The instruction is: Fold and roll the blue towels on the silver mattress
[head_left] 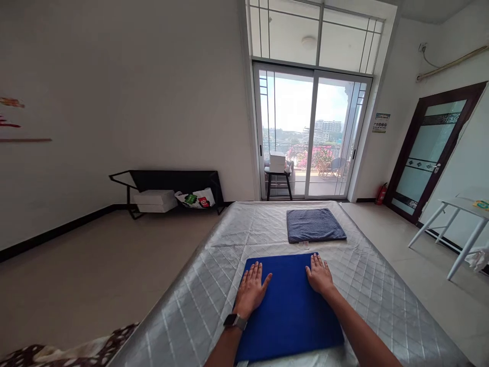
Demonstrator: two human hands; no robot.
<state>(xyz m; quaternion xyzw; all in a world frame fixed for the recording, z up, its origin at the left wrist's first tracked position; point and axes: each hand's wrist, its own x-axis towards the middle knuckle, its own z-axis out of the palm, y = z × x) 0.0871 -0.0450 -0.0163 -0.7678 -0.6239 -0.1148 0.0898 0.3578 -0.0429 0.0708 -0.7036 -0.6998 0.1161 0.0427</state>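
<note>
A flat blue rectangular piece, like a foam cushion or pad in a fabric cover (288, 306), lies on a silver quilted mattress (198, 295). My left hand (251, 288) rests flat on its left edge, fingers stretched out and thumb apart. On its far right corner lies my right hand (319, 275), also flat with fingers extended. Neither hand grips anything. Beyond the blue piece, a grey-blue folded cloth or cushion cover (316, 225) lies flat on the mattress, with small white labels at its near edge.
A black metal-framed bench (175, 181) with white boxes (155, 200) and a printed bag (195, 199) stands by the left wall. Sliding glass doors (313, 132) are ahead. To the right are a white table (464, 206) and a fire extinguisher (381, 193). A patterned blanket (114, 341) lies at lower left.
</note>
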